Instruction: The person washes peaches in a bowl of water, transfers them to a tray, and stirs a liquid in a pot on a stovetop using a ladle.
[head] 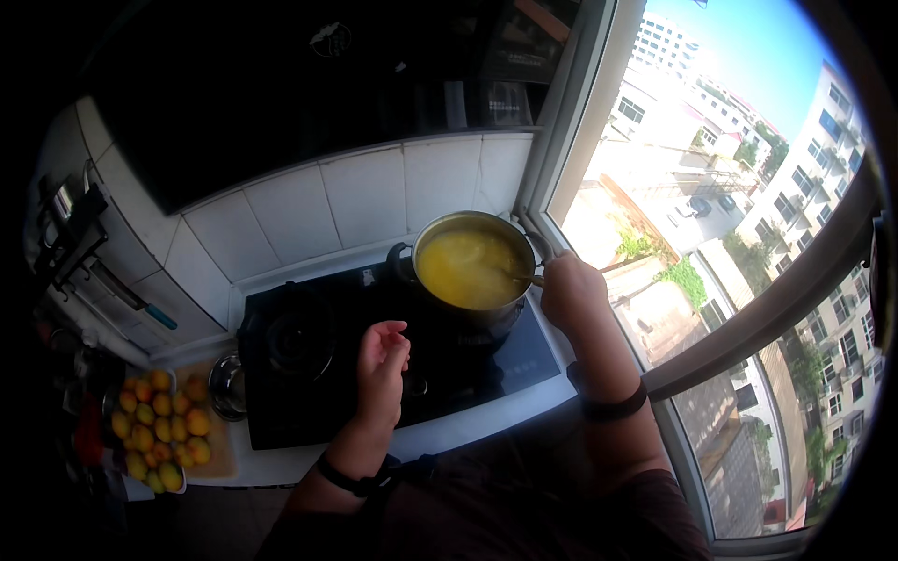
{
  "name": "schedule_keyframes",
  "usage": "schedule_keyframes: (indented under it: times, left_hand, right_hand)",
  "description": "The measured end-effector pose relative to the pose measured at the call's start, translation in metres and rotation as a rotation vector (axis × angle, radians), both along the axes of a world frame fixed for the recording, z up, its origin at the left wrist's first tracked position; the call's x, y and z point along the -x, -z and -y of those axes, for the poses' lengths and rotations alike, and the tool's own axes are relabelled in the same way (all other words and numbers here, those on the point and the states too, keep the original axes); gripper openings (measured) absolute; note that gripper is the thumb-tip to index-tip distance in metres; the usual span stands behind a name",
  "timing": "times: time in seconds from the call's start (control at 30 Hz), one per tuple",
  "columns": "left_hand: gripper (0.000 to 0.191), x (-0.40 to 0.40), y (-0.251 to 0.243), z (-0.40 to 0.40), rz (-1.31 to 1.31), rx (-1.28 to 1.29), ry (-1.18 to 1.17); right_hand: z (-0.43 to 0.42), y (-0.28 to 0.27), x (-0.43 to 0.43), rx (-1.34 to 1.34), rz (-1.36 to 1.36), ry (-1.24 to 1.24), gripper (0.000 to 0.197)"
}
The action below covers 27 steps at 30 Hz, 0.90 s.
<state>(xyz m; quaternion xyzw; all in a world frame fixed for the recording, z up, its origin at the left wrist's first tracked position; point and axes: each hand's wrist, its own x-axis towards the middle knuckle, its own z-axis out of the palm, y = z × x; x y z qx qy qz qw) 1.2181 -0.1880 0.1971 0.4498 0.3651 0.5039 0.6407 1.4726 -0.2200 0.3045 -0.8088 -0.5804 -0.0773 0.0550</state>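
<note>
A metal pot (433,303) with dark side handles stands on the right part of the black glass cooktop (449,357). Yellow food (466,266), steaming and partly blurred, fills much of it. At the pot's right rim my right hand (574,289) is closed around the handle of a utensil (531,279), whose far end is hidden in the yellow food. My left hand (384,361) hovers over the front of the cooktop, left of and nearer than the pot, fingers loosely curled, and nothing shows in it.
Left of the cooktop are a metal bowl (226,386) and a container heaped with yellow-orange fruit (161,428) beside a cutting board (223,449). Utensils hang on a wall rack (77,224). A window frame (561,168) borders the right side, and a dark range hood (280,91) hangs above.
</note>
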Motion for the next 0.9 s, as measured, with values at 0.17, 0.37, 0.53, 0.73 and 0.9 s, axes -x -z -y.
schedule_keyframes:
  times: [0.17,0.37,0.53,0.73,0.9]
  left_hand:
    - [0.022,0.002,-0.001,0.001,-0.008,-0.005,0.021]
    - [0.022,0.004,-0.002,0.001,-0.008,-0.016,0.005]
    - [0.022,0.003,0.001,0.001,-0.014,0.007,0.006]
    - [0.022,0.002,0.002,0.003,-0.021,0.008,-0.01]
    - [0.022,-0.003,0.004,0.003,-0.026,0.022,0.009]
  right_hand:
    - [-0.003,-0.001,0.003,0.126,-0.169,-0.003,0.014]
    - [-0.01,0.023,0.019,0.044,-0.185,-0.06,0.014]
    - [-0.021,0.056,0.019,-0.101,-0.159,-0.036,0.015]
    - [-0.018,0.054,0.012,-0.129,-0.136,0.028,0.016]
    - [-0.018,0.057,-0.007,-0.008,-0.154,0.094,0.017]
